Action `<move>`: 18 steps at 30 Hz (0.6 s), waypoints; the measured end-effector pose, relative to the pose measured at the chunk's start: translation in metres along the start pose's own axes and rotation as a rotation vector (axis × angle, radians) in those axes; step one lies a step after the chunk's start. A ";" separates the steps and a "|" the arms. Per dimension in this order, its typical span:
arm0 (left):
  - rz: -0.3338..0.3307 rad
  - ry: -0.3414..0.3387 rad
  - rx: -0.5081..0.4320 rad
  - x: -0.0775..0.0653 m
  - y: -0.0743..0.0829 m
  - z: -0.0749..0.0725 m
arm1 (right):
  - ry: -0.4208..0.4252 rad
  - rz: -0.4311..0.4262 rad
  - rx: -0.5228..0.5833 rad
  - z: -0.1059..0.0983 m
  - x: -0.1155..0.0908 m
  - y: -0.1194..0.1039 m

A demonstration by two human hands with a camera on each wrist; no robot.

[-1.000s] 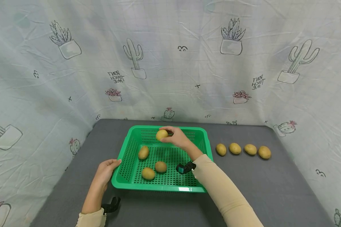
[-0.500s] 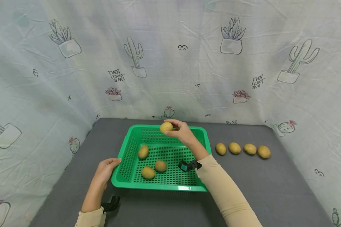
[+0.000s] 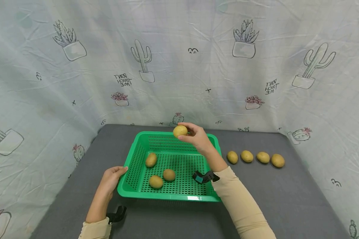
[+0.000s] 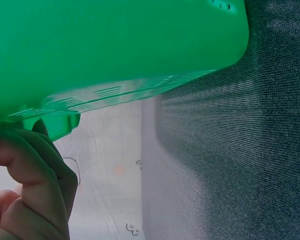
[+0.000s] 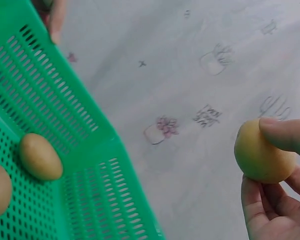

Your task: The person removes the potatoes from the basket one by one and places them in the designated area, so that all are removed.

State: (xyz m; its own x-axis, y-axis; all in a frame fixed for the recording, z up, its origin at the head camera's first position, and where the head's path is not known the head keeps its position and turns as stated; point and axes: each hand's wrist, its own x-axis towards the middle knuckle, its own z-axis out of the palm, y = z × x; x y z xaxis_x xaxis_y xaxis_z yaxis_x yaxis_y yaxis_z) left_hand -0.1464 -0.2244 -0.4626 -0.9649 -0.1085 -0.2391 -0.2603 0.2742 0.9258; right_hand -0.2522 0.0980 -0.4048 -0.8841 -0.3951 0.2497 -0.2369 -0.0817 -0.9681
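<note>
My right hand (image 3: 198, 137) pinches a yellow potato (image 3: 180, 131) between thumb and fingers, up over the far rim of the green plastic basket (image 3: 167, 198). In the right wrist view the held potato (image 5: 264, 152) is seen close up, with the thumb on one side and fingers on the other. With my left hand (image 3: 110, 181) I grip the basket's left rim; the left wrist view shows its curled fingers (image 4: 37, 175) under that rim. Inside the basket lie three potatoes: one at the left (image 3: 151, 160), another near the middle (image 3: 169, 175) and a third nearer the front (image 3: 156, 182).
Several potatoes (image 3: 246, 156) lie in a row on the grey tabletop (image 3: 257, 192), right of the basket. A pale curtain with cactus drawings (image 3: 179, 66) hangs behind the table and along both sides.
My right hand has lifted the potato and carried it right and away, from over the basket's inside to over its far rim. The left hand stays on the rim.
</note>
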 end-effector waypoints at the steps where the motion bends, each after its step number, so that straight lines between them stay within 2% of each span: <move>1: -0.001 0.000 0.000 0.000 0.000 0.000 | 0.004 -0.004 0.007 -0.002 -0.002 -0.002; 9: 0.000 0.000 0.007 0.000 0.000 0.000 | 0.052 -0.031 0.045 -0.021 -0.019 -0.017; 18: 0.001 0.003 -0.003 0.001 0.000 -0.001 | 0.150 -0.097 -0.036 -0.051 -0.049 -0.034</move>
State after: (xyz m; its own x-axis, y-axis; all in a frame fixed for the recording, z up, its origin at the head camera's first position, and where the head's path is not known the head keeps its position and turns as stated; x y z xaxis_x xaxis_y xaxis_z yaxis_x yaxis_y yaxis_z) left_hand -0.1471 -0.2256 -0.4624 -0.9652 -0.1108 -0.2369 -0.2587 0.2713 0.9271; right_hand -0.2216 0.1665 -0.3827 -0.9062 -0.2454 0.3444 -0.3354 -0.0791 -0.9388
